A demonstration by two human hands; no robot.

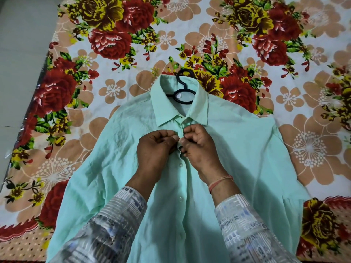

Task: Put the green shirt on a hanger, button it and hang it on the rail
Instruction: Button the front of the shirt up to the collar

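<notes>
A pale green shirt (237, 149) lies front up on the flowered bedsheet, collar pointing away from me. A black plastic hanger (182, 92) sits inside it, its hook and ring showing at the open collar. My left hand (155, 149) and my right hand (199, 147) meet at the front placket just below the collar, both with curled fingers pinching the two edges of the shirt's placket at a button. White buttons (180, 165) run down the placket toward me. The hanger's shoulders are hidden under the cloth.
The flowered bedsheet (284, 54) covers a bed that fills most of the view. Grey floor (19, 54) lies beyond the bed's left edge. No rail is in view.
</notes>
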